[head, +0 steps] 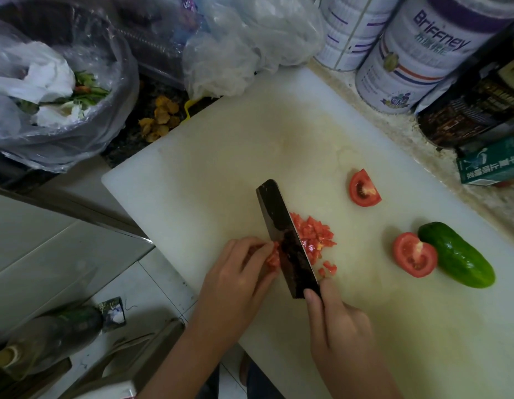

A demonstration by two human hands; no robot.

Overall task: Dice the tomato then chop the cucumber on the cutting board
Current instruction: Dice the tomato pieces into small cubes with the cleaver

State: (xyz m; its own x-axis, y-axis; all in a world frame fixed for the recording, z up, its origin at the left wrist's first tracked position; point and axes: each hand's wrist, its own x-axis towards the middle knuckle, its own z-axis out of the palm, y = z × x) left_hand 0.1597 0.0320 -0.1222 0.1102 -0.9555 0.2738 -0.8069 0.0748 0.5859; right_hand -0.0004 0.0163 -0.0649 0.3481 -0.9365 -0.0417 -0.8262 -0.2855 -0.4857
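Now: my right hand (336, 321) wraps the knife (287, 237) handle, forefinger laid along the spine. My left hand (238, 280) pinches a tomato strip (274, 257) with curled fingertips, hard against the knife's left flank.

Risk: wet pulp, slick skin. If the strip skids, my fingertips slide under the edge.

Diced tomato (313, 237) heaped just right of the knife, soft ragged cubes. Farther right of it, a wedge (364, 188), a cut half (414, 254), then the cucumber (457, 254), glossy, whole.

Blade broad, dark, rectangular. Cutting board (221, 168) white plastic, faintly stained.

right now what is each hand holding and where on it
Right hand grips the knife at the blade's rear end. Left hand pinches a tomato piece beside it.
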